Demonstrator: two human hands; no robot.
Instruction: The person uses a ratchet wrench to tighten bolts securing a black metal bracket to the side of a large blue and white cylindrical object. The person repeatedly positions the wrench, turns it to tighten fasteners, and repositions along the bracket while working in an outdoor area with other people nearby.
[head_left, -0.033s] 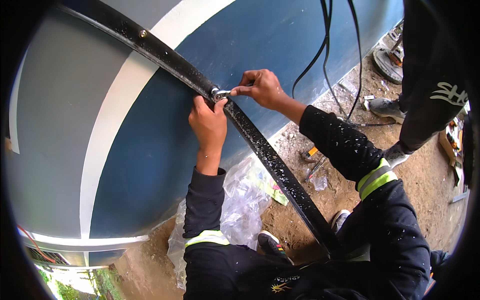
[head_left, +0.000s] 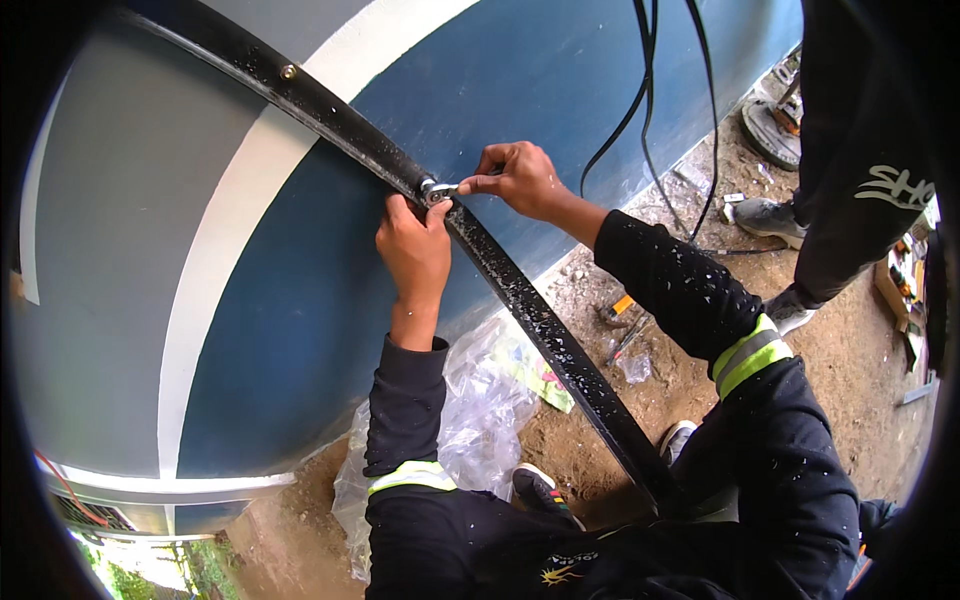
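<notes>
A long black metal bar, speckled with white flecks, runs slantwise from the upper left down toward my body. On its upper face sits the round head of a small silver ratchet wrench. My right hand pinches the wrench's handle between thumb and fingers; the handle is mostly hidden. From the near side my left hand is closed at the bar's edge, its thumb by the wrench head and its fingertips partly out of sight. Farther up the bar, a brass-coloured bolt stands in the face.
Behind the bar rises a blue, grey and white painted wall. Clear plastic sheeting lies on the dirt below. Black cables hang at the upper right. Another person's leg stands at the right, near a hammer on the ground.
</notes>
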